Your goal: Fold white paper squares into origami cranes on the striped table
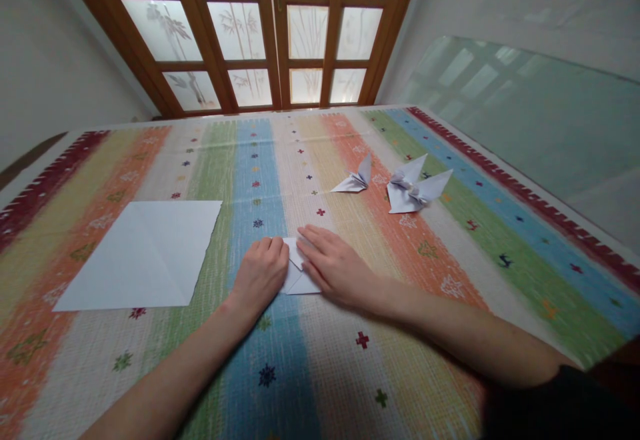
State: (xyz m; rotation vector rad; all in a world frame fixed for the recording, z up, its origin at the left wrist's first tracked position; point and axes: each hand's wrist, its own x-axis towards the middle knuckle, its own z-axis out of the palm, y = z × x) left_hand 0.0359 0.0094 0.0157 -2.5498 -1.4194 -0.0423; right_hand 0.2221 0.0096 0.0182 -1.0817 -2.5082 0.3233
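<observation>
A small square of folded white paper (301, 283) lies on the striped tablecloth in front of me, with creases and folded flaps on its upper face. Curled over its left edge, my left hand (264, 268) is closed and pinches the paper; the fingertips are partly hidden. My right hand (333, 261) rests on the right part of the same paper, fingers stretched out and nearly flat. Both hands cover portions of its edges. Left of my hands sits a flat white sheet (145, 257) with a ragged right edge and faint crease lines.
Beyond my right hand stand folded paper cranes: a smaller one (356, 179) and a larger white shape (417, 185) with raised points. The striped tablecloth (210, 373) covers the table. A glass panel (525, 113) leans at the right wall, and wooden doors (277, 33) stand behind.
</observation>
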